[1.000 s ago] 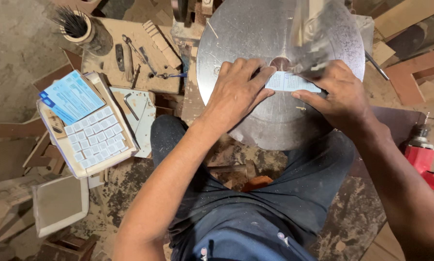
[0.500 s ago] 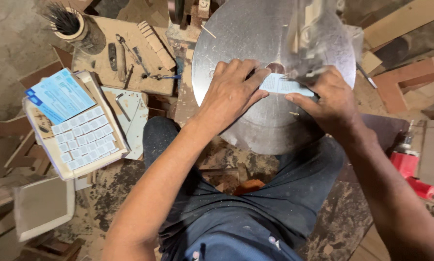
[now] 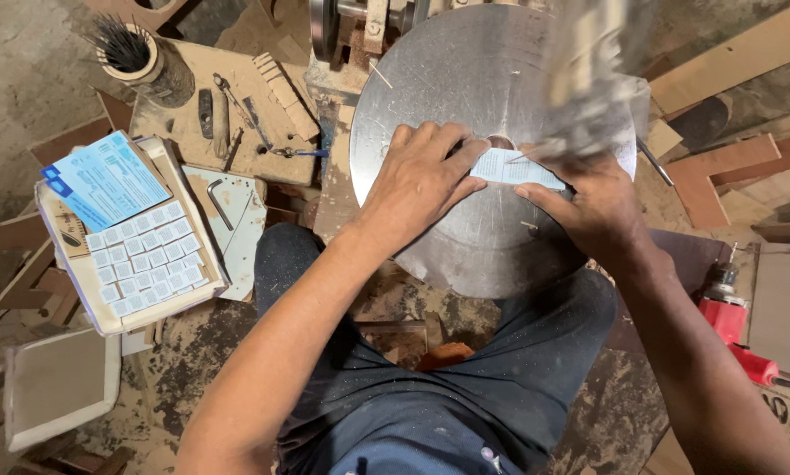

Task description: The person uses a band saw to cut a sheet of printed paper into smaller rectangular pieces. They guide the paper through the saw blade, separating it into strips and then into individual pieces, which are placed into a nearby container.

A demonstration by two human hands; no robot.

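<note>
both hands forward, close together; left hand (image 3: 417, 180) flat, fingers spread; right hand (image 3: 593, 207) pinching.

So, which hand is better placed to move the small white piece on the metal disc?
Probably the right hand: its fingertips pinch the white piece at its end, while the left hand lies flat, pressing it onto the metal disc.

Tile tray (image 3: 105, 299), red drill (image 3: 736, 334)
</note>
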